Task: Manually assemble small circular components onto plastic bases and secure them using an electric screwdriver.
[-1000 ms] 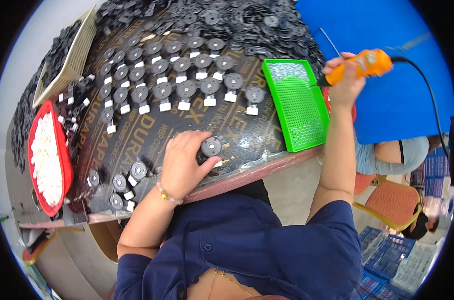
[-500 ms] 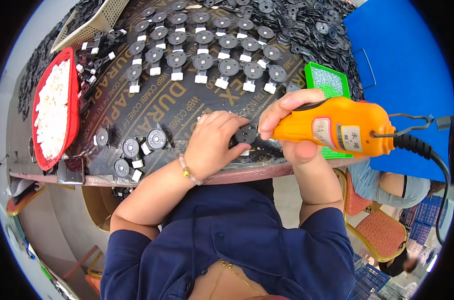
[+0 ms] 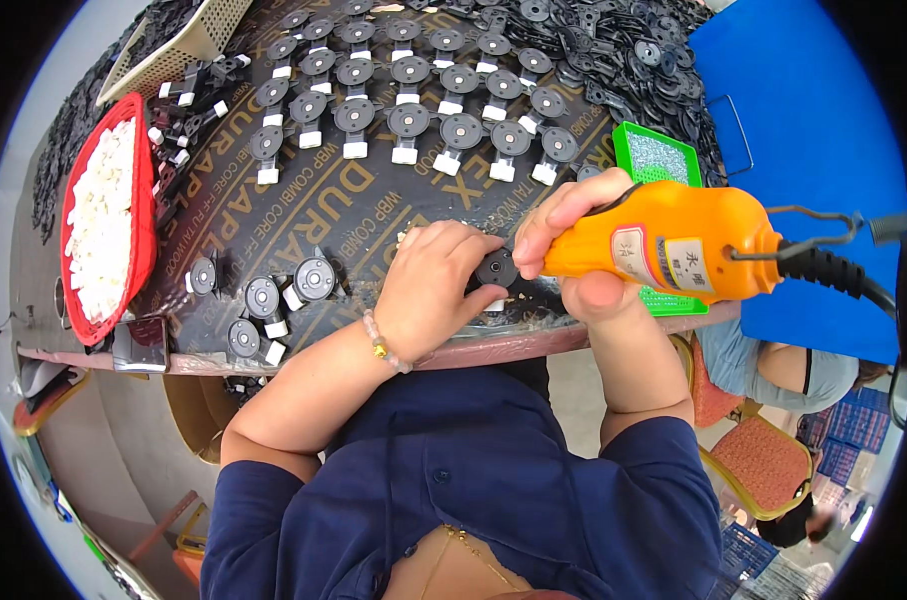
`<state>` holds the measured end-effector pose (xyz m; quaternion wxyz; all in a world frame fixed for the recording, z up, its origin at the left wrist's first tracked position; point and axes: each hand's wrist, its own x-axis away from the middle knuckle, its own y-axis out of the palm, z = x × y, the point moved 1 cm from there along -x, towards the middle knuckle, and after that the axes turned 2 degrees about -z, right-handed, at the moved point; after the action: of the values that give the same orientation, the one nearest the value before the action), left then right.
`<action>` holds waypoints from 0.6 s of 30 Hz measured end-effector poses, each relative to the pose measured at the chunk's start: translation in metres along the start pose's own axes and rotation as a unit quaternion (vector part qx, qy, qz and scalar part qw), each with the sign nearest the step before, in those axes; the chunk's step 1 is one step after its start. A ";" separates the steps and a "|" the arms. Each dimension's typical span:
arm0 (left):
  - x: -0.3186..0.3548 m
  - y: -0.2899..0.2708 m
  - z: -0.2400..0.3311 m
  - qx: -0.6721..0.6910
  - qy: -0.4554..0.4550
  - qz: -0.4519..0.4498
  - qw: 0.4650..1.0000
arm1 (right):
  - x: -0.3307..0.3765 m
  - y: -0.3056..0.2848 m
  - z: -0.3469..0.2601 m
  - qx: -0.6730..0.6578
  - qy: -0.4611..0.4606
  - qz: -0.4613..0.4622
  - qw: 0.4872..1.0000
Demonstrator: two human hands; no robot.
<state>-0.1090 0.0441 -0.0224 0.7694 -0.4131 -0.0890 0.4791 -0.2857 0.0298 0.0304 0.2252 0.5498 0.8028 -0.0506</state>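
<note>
Near the table's front edge, a round black plastic part (image 3: 497, 268) lies between the thumb and fingers of my left hand (image 3: 436, 272), which presses it from the left side. A bit of white shows at its lower edge. My right hand (image 3: 579, 225) is wrapped round an orange electric screwdriver (image 3: 689, 245), held nearly level with its cord end to the right. The driver's front end points left at the black part; its tip is hidden by my right fingers, so I cannot tell whether it touches. Left of my left hand sit several similar black parts with white blocks (image 3: 315, 277).
Rows of black parts with white blocks (image 3: 410, 120) stand farther back. A red basket (image 3: 146, 225) of white pieces is at left, a green tray (image 3: 626, 150) of small metal pieces at right. Loose black parts (image 3: 649, 90) are heaped behind it. Another person (image 3: 824, 375) sits at lower right.
The screwdriver and my right hand have shifted slightly left, and the driver's cord end has dipped a little. My left hand keeps its hold on the black part.
</note>
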 end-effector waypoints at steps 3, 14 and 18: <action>0.000 0.000 0.000 -0.004 0.006 0.001 1.000 | 0.003 -0.006 -0.001 0.021 -0.012 0.016 1.000; 0.002 0.005 0.003 -0.013 0.025 0.012 1.000 | 0.009 -0.204 -0.058 0.304 -0.113 0.295 0.899; 0.001 0.006 0.005 -0.020 0.028 0.008 0.999 | 0.019 -0.235 -0.046 0.320 -0.109 0.345 0.876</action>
<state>-0.1147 0.0492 -0.0234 0.7597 -0.4419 -0.0737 0.4713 -0.5180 -0.0298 0.0248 0.1262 0.8251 0.4726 -0.2828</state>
